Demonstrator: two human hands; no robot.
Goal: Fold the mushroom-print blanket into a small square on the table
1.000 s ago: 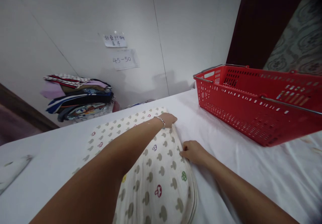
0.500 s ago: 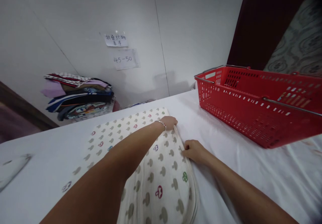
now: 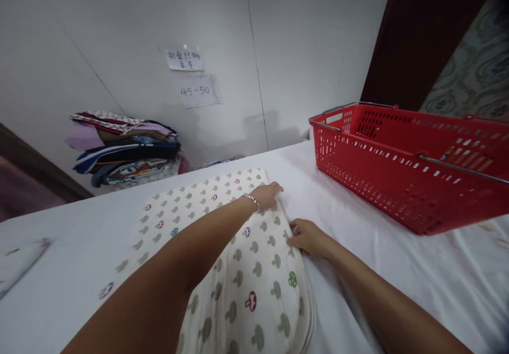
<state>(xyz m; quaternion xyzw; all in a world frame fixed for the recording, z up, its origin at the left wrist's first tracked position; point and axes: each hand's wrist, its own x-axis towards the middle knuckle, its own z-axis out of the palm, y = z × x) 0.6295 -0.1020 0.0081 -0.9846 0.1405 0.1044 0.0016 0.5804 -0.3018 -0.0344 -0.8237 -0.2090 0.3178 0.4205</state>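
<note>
While left hand (image 3: 269, 195), fingers bunched, touches edge of mushroom-print cloth (image 3: 264, 285), right hand (image 3: 310, 237) half-curled at same edge, grips unclear; red basket (image 3: 397, 184) right of both.

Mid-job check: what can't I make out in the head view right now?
Patterned cloth, middle: head view, partly hidden by the left forearm.
Patterned cloth, near end: head view, cut off by the bottom edge.
Left hand, its grip: head view, some fingers hidden behind the hand itself.
Red basket, floor: head view, hidden by its near side.
Red basket, right end: head view, cut off by the right edge.
</note>
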